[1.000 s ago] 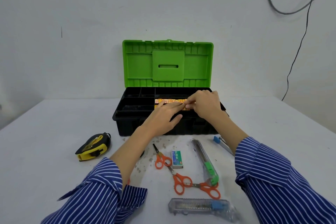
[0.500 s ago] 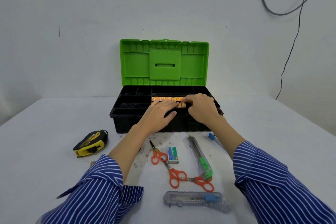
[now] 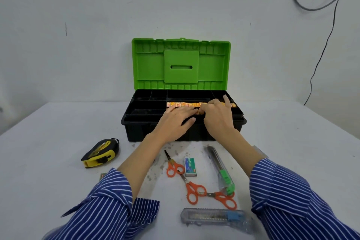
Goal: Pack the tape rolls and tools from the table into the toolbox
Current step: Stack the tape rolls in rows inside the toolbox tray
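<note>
The row of tape rolls (image 3: 183,104) is pressed by flat fingers of both hands, left hand (image 3: 175,122) and right hand (image 3: 218,121), neither grip closed; rolls beyond the grip could be tipped out of line.

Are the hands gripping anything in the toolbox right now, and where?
Both hands, left and right, rest on the row of tape rolls in the toolbox; an actual grip cannot be told.

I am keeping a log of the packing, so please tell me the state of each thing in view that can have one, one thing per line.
Black plastic toolbox with green lid: open, lid upright.
Row of orange-yellow tape rolls: in the tray, both hands on it.
Left hand: flat, pressing the rolls.
Right hand: resting on the rolls.
Yellow-black tape measure: on the table, unpacked.
Clear utility knife with blue slider: on the table, blade state unclear.
</note>
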